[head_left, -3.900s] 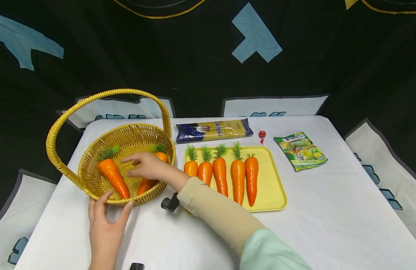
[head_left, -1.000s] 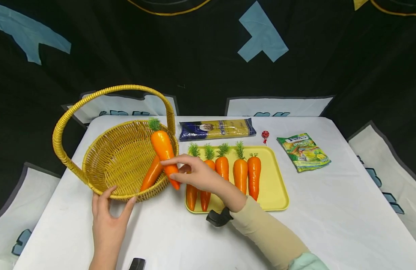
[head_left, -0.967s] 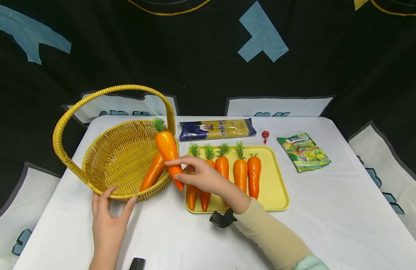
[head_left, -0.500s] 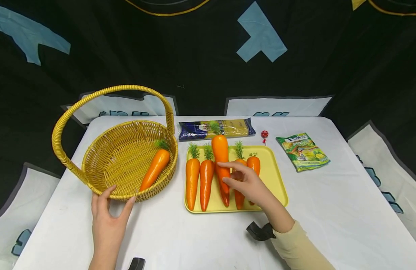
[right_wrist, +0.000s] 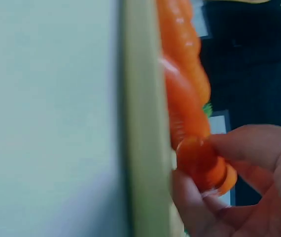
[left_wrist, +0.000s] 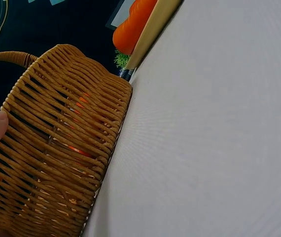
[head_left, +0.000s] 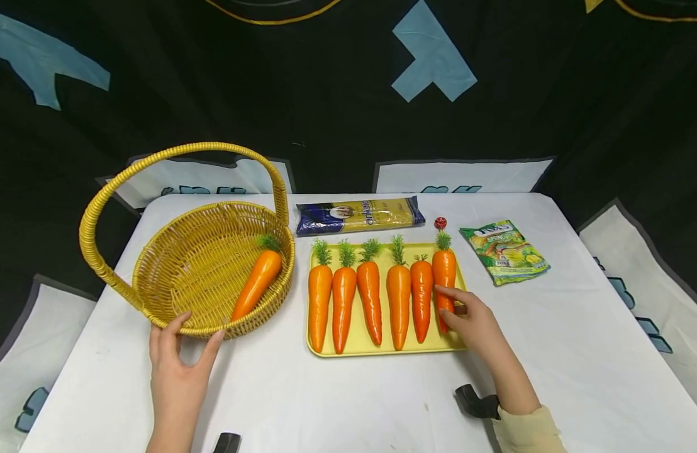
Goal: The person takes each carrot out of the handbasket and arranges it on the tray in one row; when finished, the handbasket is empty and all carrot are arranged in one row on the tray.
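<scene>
My right hand (head_left: 475, 321) pinches a carrot (head_left: 445, 267) by its lower part, over the right side of the yellow tray (head_left: 382, 353). Its green top points away from me. Several more carrots (head_left: 399, 302) lie side by side on that tray, tops to the back. In the right wrist view, thumb and fingers close around the held carrot (right_wrist: 202, 160) just above the tray's edge. At the left, my left hand (head_left: 178, 377) holds the near rim of a yellow wicker basket (head_left: 195, 270). One carrot (head_left: 258, 286) lies inside it, against the right wall.
A blue and yellow pasta packet (head_left: 360, 215) lies behind the tray. Near the held carrot's top is a red lollipop (head_left: 440, 223). A green candy bag (head_left: 504, 253) lies to the right. The basket's tall handle (head_left: 184, 150) arches over it.
My right hand took a carrot out of the basket and carried it right across the tray to the end of the row. My left hand has stayed on the basket's rim.
</scene>
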A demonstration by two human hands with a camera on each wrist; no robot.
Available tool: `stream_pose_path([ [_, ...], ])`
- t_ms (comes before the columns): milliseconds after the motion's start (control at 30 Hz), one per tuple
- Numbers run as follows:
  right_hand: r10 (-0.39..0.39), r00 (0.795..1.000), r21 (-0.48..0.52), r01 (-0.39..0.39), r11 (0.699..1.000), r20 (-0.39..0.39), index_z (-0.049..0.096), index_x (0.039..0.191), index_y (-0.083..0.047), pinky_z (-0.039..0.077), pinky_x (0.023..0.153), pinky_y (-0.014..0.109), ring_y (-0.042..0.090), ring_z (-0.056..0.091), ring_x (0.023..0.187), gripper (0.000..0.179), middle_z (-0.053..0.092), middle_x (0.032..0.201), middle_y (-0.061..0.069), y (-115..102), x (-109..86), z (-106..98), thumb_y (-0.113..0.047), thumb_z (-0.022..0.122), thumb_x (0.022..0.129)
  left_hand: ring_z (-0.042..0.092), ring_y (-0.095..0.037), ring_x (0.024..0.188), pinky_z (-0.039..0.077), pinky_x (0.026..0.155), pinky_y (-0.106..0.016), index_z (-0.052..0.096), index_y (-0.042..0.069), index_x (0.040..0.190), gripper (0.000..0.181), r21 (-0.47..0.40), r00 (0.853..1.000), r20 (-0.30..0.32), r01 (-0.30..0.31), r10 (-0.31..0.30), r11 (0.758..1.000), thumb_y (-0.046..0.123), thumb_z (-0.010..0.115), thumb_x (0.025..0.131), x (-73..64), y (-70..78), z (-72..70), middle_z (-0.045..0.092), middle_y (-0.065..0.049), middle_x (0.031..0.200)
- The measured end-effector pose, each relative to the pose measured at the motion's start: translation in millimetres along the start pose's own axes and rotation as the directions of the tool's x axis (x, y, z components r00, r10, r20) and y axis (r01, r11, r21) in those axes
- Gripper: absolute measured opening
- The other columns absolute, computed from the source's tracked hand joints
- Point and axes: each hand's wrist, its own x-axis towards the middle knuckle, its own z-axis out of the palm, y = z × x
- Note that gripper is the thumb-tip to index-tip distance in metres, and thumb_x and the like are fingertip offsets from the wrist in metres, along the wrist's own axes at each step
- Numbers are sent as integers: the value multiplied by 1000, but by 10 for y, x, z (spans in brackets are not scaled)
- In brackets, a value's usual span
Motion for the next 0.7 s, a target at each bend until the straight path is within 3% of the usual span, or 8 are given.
stream_pose_path([
  [100, -6, 1000, -77, 6, 997, -3, 57, 133, -5, 52, 86, 44, 33, 57, 102, 44, 55, 120, 22, -7, -26, 29, -6, 63, 90, 18, -23, 143, 25, 115, -45, 38, 11, 142, 66, 1, 1000, -3, -3, 3, 1000, 24, 73, 88, 1, 1, -5, 17, -4, 154],
  [200, -18, 1000, -163, 16, 987, -14, 59, 132, -5, 51, 78, 39, 29, 55, 93, 43, 57, 114, 19, -43, -35, 65, -6, 64, 89, 19, -23, 142, 26, 115, -45, 39, 11, 142, 66, 1, 1000, -8, -9, 9, 1000, 23, 73, 88, 5, 0, -8, 19, -5, 153],
  [300, -20, 1000, -266, 17, 964, -11, 61, 130, -6, 47, 69, 36, 28, 52, 86, 42, 57, 112, 19, -92, -44, 99, -7, 65, 88, 20, -24, 142, 26, 115, -45, 38, 10, 142, 66, 1, 1000, -6, -11, 11, 1000, 24, 73, 88, 5, 1, -6, 20, -6, 152],
  [367, -22, 1000, -319, 19, 948, -6, 62, 129, -6, 49, 71, 38, 29, 53, 87, 41, 57, 112, 19, -116, -54, 123, -8, 65, 88, 20, -24, 142, 26, 115, -45, 38, 10, 142, 66, 2, 1000, -2, -11, 11, 1000, 24, 73, 88, 3, 4, -3, 19, -6, 153],
  [500, -34, 999, -359, 29, 933, -8, 62, 128, -5, 51, 80, 47, 34, 55, 94, 40, 57, 113, 20, -139, -72, 160, -8, 64, 88, 20, -24, 142, 26, 115, -45, 38, 10, 142, 66, -1, 1000, 2, -13, 13, 1000, 24, 73, 88, -1, 3, -1, 18, -5, 154],
  [700, -50, 999, -371, 41, 928, -14, 63, 127, -6, 51, 82, 49, 35, 56, 95, 39, 58, 112, 20, -135, -78, 180, -8, 64, 88, 19, -24, 142, 26, 115, -46, 37, 10, 143, 67, 2, 1000, 7, -11, 11, 1000, 25, 73, 88, -2, -2, -5, 16, -4, 155],
])
